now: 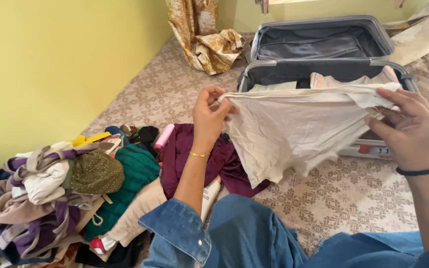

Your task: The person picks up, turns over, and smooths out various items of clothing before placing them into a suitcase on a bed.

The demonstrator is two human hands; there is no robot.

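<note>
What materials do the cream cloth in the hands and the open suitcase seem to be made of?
The cream cloth, stretched between the left hand and the right hand, looks like thin woven cotton: matte, with soft wrinkles and limp hanging folds. The suitcase appears to have a hard grey plastic shell, judging by its rigid rounded rim, and a dark, slightly shiny fabric lining, probably synthetic.

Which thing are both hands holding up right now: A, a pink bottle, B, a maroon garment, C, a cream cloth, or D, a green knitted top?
C: the left hand and right hand each grip an end of the cream cloth, stretched before the open suitcase.
</note>
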